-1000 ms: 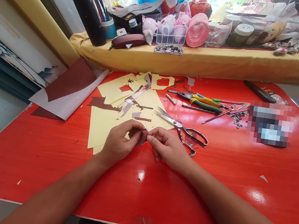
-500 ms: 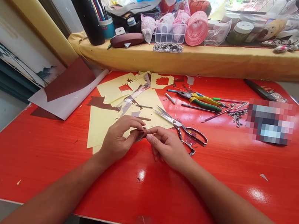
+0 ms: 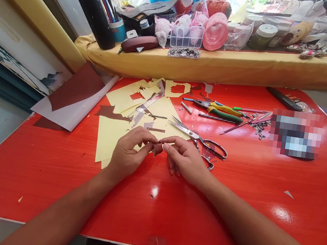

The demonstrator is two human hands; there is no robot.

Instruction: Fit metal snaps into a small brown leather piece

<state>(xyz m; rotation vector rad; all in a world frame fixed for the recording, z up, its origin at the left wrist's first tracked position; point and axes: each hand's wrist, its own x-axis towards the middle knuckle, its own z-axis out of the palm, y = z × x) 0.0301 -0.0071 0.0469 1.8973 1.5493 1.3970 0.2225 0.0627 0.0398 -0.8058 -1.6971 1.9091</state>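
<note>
Red tabletop (image 3: pixel 148 222), small brown piece (image 3: pixel 157 149) in left hand (image 3: pixel 129 148), right hand (image 3: pixel 187 159) alongside.

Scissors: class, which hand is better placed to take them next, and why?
Probably the right hand: it is close beside the scissors, while the left hand, farther off, pinches the brown piece.

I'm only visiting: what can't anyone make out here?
All in the head view:
Brown piece: full shape, hidden by the left hand.
Right hand: whether its fingertips touch that piece; too small.
Scissors: part of the lower handle, behind the right hand.
Pixelated object: identity, blurred out.
</note>
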